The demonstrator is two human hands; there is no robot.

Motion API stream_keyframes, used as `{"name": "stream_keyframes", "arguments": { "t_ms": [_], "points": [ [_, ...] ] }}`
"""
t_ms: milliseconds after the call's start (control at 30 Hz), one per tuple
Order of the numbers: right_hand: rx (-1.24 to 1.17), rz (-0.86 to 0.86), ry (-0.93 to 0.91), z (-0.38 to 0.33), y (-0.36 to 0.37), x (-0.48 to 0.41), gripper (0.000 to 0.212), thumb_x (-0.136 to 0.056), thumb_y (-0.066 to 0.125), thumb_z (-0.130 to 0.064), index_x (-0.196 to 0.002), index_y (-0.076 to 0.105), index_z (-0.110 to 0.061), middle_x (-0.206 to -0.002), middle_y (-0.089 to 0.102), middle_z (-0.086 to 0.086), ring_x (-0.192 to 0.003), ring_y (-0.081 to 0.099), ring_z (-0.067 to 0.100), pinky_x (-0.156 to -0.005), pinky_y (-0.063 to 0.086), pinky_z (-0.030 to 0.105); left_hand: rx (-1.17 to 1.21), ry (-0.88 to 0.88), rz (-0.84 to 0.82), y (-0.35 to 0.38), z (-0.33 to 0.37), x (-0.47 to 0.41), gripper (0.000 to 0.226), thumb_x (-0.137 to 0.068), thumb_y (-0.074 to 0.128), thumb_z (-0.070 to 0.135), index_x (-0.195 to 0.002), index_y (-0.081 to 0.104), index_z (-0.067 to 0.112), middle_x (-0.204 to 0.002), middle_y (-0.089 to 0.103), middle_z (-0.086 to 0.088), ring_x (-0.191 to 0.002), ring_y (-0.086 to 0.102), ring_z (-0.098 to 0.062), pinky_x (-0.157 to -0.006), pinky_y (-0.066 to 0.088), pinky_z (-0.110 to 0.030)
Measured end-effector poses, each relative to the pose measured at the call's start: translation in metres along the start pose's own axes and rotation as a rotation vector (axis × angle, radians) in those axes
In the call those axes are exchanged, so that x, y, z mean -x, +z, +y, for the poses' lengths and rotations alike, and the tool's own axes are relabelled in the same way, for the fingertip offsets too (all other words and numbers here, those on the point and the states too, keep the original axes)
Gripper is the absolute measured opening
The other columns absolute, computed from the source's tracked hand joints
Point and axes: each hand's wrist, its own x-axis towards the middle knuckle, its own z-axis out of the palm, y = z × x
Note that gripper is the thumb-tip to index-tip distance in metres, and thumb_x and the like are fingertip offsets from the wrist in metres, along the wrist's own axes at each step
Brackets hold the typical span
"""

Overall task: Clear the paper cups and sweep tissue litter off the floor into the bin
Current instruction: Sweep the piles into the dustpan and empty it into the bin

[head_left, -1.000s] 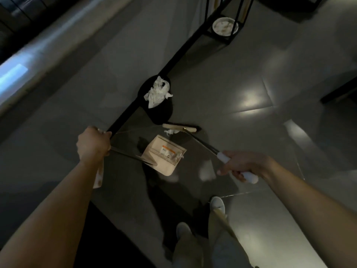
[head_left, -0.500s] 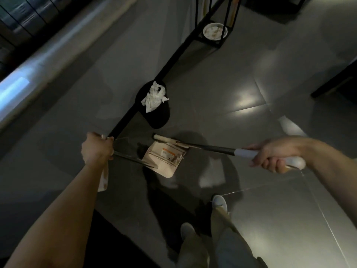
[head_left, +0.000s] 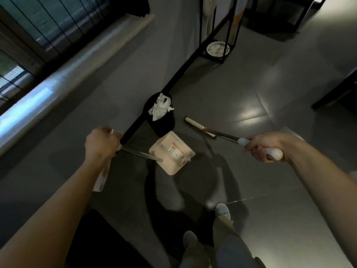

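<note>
My left hand (head_left: 101, 144) grips the long metal handle of a beige dustpan (head_left: 172, 152), which hangs just in front of a small black bin (head_left: 161, 123). A bit of tissue (head_left: 185, 159) lies at the pan's right edge, beside an orange-and-white label. White crumpled tissue (head_left: 160, 107) fills the bin's mouth. My right hand (head_left: 264, 146) grips the white handle of a broom (head_left: 200, 127), whose pale head lies to the right of the bin, apart from the pan.
A black metal stand (head_left: 214, 37) with a white bowl (head_left: 218, 48) on its base rises at the back, and a black bar runs from it down to the bin. A window sill lines the left. My feet (head_left: 222, 211) stand below on grey tiles.
The dustpan has risen and swung toward the bin. The broom head has moved off the pan's edge to the right of the bin. My right hand went right.
</note>
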Motion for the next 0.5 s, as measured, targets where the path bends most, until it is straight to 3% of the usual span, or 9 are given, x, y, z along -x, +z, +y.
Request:
{"name": "stream_keyframes", "arguments": {
  "t_ms": [67, 100, 167, 267, 333, 400, 500],
  "points": [
    [-0.036, -0.006, -0.038, -0.004, 0.0, 0.006, 0.032, -0.098, 0.04, 0.0, -0.118, 0.05, -0.023, -0.034, 0.031, -0.003, -0.02, 0.029, 0.001, -0.022, 0.025, 0.009, 0.02, 0.077, 0.036, -0.016, 0.009, 0.007, 0.028, -0.093, 0.056, 0.029, -0.115, 0.058, 0.012, -0.082, 0.066, -0.007, -0.059, 0.061, -0.017, -0.051, 0.05, -0.028],
    [-0.052, -0.012, -0.059, -0.006, 0.001, 0.011, 0.021, -0.097, 0.04, 0.0, -0.1, 0.053, -0.017, -0.034, 0.032, -0.003, -0.02, 0.028, 0.001, -0.022, 0.025, 0.009, 0.017, 0.119, 0.056, -0.024, 0.013, 0.01, 0.035, -0.092, 0.057, 0.031, -0.122, 0.056, 0.015, -0.092, 0.068, -0.009, -0.062, 0.063, -0.017, -0.057, 0.054, -0.031],
    [-0.063, 0.009, -0.108, -0.012, 0.0, 0.018, 0.018, -0.096, 0.042, 0.001, -0.084, 0.047, -0.01, -0.034, 0.032, -0.004, -0.02, 0.028, 0.001, -0.022, 0.024, 0.009, 0.017, 0.183, 0.093, -0.038, 0.024, 0.016, 0.038, -0.091, 0.058, 0.035, -0.125, 0.054, 0.019, -0.1, 0.067, -0.009, -0.068, 0.064, -0.017, -0.068, 0.057, -0.036],
    [-0.064, 0.039, -0.181, -0.023, 0.003, 0.032, 0.013, -0.096, 0.044, 0.002, -0.098, 0.05, -0.01, -0.034, 0.033, -0.003, -0.021, 0.029, 0.0, -0.023, 0.025, 0.01, 0.046, 0.246, 0.136, -0.054, 0.045, 0.023, 0.026, -0.092, 0.058, 0.032, -0.113, 0.058, 0.016, -0.081, 0.065, -0.002, -0.058, 0.058, -0.009, -0.052, 0.046, -0.022],
    [-0.075, 0.068, -0.235, -0.03, 0.005, 0.04, 0.032, -0.096, 0.044, 0.002, -0.122, 0.049, -0.015, -0.034, 0.034, -0.003, -0.022, 0.029, 0.0, -0.023, 0.025, 0.01, 0.057, 0.283, 0.156, -0.065, 0.061, 0.028, 0.019, -0.092, 0.058, 0.029, -0.105, 0.06, 0.015, -0.074, 0.062, 0.001, -0.054, 0.054, -0.007, -0.049, 0.038, -0.017],
    [-0.091, 0.085, -0.287, -0.038, 0.006, 0.046, 0.044, -0.096, 0.044, 0.003, -0.137, 0.041, -0.011, -0.033, 0.033, -0.003, -0.022, 0.029, 0.0, -0.024, 0.026, 0.009, 0.07, 0.316, 0.165, -0.076, 0.077, 0.032, 0.013, -0.091, 0.06, 0.029, -0.097, 0.06, 0.017, -0.073, 0.062, 0.001, -0.053, 0.053, -0.008, -0.049, 0.038, -0.018],
    [-0.077, 0.086, -0.327, -0.047, 0.007, 0.048, 0.046, -0.095, 0.046, 0.002, -0.139, 0.041, -0.008, -0.034, 0.034, -0.004, -0.023, 0.031, 0.0, -0.024, 0.026, 0.009, 0.12, 0.35, 0.186, -0.089, 0.096, 0.034, 0.016, -0.088, 0.065, 0.031, -0.095, 0.06, 0.018, -0.075, 0.064, -0.002, -0.057, 0.056, -0.013, -0.051, 0.042, -0.025]
  ]
}}
